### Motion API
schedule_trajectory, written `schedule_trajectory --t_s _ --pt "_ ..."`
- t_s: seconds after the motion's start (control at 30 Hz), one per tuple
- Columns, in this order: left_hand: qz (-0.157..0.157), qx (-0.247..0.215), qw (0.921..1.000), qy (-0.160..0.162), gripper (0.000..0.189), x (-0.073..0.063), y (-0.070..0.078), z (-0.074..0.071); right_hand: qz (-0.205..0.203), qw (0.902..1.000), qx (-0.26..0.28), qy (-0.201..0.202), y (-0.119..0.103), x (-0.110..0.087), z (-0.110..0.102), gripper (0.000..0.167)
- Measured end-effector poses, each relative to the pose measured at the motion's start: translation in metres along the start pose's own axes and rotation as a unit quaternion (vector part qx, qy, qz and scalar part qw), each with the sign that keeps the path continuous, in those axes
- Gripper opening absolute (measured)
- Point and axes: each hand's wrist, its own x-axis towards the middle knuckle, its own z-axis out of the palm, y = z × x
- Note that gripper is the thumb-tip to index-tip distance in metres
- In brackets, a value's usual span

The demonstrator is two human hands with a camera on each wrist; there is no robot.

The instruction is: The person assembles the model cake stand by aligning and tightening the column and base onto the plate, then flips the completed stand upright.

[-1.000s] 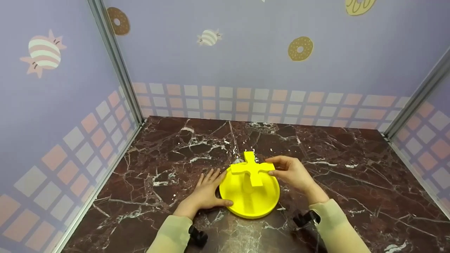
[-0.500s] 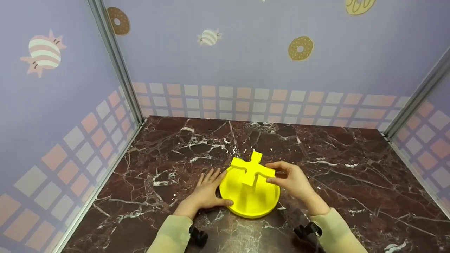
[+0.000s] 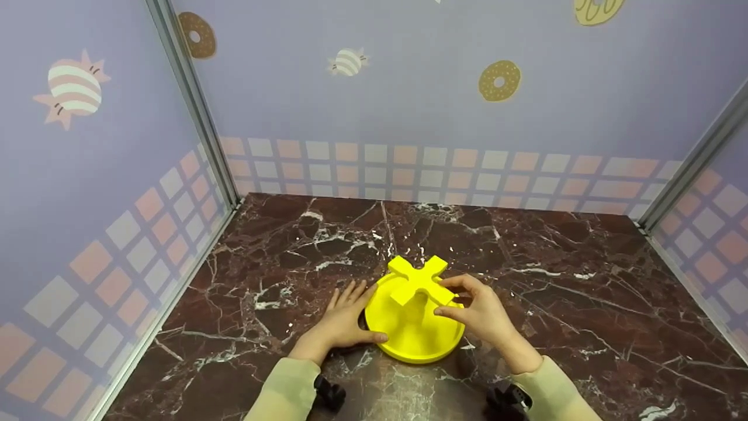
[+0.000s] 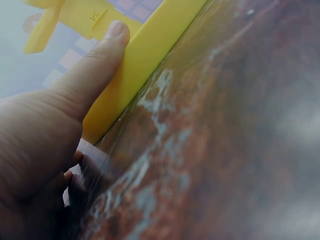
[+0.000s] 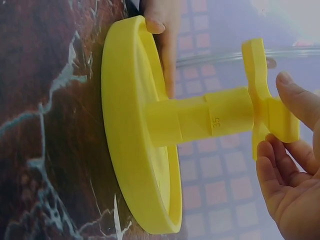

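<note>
A round yellow dish with a raised rim lies on the marble-patterned table. From its middle rises a thick yellow post marked 35, topped by a four-armed cross handle. My right hand pinches one arm of that handle, thumb on one side and fingers on the other. On the dish's left side my left hand rests with its fingers spread straight. Its thumb lies over the near rim, as the left wrist view shows.
The dark red marble tabletop is speckled with small white bits behind the dish. Purple panels with sweets and tile patterns enclose the back and sides, and metal posts stand at the corners.
My right hand has drawn toward me, turning the cross handle clockwise as seen from above; its arms now stand diagonally. The left hand and the dish have stayed in place.
</note>
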Motion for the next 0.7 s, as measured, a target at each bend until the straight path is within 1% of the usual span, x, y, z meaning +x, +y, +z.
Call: schedule_trajectory --t_s 0.2,0.37,0.4,0.47,0.6,0.67,0.7 --pt "0.001 0.000 1.0000 -0.001 0.116 0.000 0.000 0.000 0.015 0.9998 0.011 -0.003 -0.001 -0.001 0.002 0.045" --pt "0.003 -0.001 1.0000 0.001 0.117 0.000 0.000 0.000 0.006 0.9998 0.015 -0.009 -0.001 0.000 -0.002 0.045" --pt "0.003 0.000 1.0000 0.001 0.117 0.000 0.000 0.000 0.010 0.9997 0.021 -0.009 -0.001 0.001 -0.004 0.044" --pt "0.003 0.001 1.0000 0.002 0.117 0.000 0.000 0.000 0.022 0.9991 0.035 -0.002 -0.001 0.003 -0.008 0.040" --pt "0.003 0.000 1.0000 0.001 0.116 0.000 0.000 0.000 0.057 0.9957 0.062 0.038 0.001 0.014 -0.019 0.034" --pt "0.003 -0.003 1.0000 0.000 0.116 -0.001 0.000 -0.001 0.063 0.9948 0.064 0.048 0.005 0.022 -0.025 0.037" --pt "0.004 -0.004 1.0000 0.000 0.116 -0.001 0.000 -0.001 0.064 0.9948 0.065 0.045 0.007 0.026 -0.027 0.039"
